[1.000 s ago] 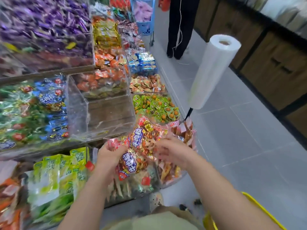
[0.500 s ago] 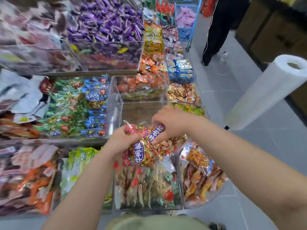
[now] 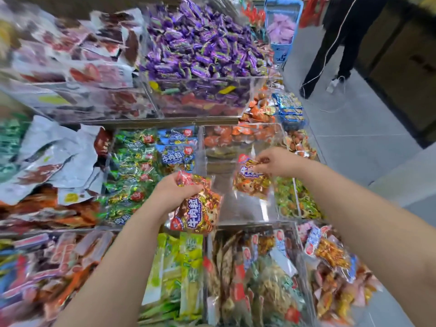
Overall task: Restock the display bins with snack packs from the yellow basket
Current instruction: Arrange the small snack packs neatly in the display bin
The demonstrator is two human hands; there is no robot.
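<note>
Head view: two lots of red-and-gold snacks are held over a clear bin (image 3: 238, 208).
Right grip (image 3: 279, 161): pinched on the top edge of a single pack (image 3: 251, 182), which is hung with its long axis near vertical, above the bin.
Left grip (image 3: 174, 192): curled round the upper end of a bundle of packs (image 3: 200, 210), long axis slightly tilted, at the bin's left wall.
Clear bin: bare floor is shown.
Left bin (image 3: 132, 208): filled with green and blue packs.
Upper bin (image 3: 200, 97): filled with purple sweets.
</note>
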